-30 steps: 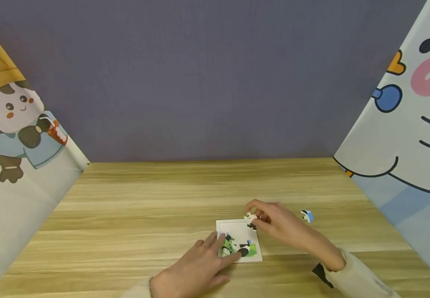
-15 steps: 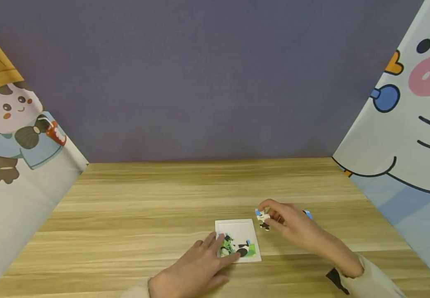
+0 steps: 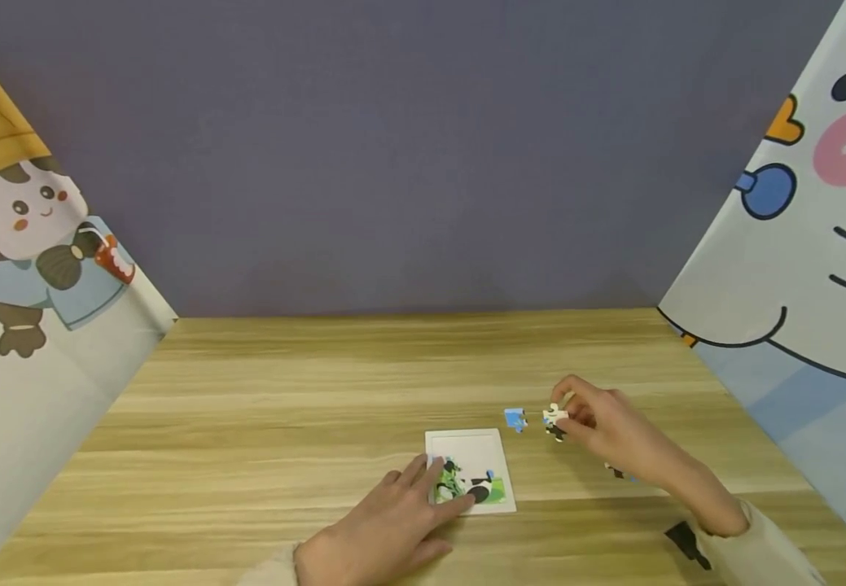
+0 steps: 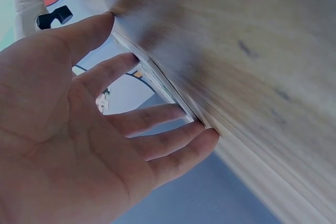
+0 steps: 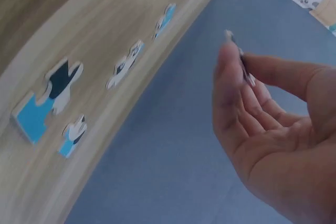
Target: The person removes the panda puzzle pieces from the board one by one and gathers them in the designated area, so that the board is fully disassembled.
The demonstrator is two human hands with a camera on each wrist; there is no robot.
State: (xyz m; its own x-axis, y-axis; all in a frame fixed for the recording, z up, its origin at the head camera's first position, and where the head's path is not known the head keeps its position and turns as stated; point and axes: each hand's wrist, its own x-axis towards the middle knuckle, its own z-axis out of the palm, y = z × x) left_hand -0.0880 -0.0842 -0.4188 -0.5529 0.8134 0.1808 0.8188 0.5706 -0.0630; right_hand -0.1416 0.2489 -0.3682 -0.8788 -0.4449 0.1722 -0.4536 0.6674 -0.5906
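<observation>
My left hand (image 3: 393, 517) rests on the lower left of a square white puzzle tray (image 3: 466, 443), fingers extended. Joined pieces with a panda picture (image 3: 479, 491) fill the tray's lower part; the left fingers cover some of them. In the left wrist view, the fingertips (image 4: 181, 111) touch the tray's edge. To the right of the tray, my right hand (image 3: 624, 427) pinches a white-and-black puzzle piece (image 3: 554, 413) between thumb and fingers above the table. The right wrist view shows this held puzzle piece (image 5: 248, 72) nearly edge-on.
A blue puzzle piece (image 3: 515, 419) lies just right of the tray, and another loose piece (image 3: 617, 472) is partly behind the right wrist. Several pieces, including a large-looking blue-and-black one (image 5: 39, 114), lie on the wooden table (image 3: 305, 391). A grey partition (image 3: 415, 163) stands behind.
My right hand has moved right, away from the tray's upper right corner, with the puzzle piece still pinched. The blue piece beside the tray has come into view. My left hand stays put.
</observation>
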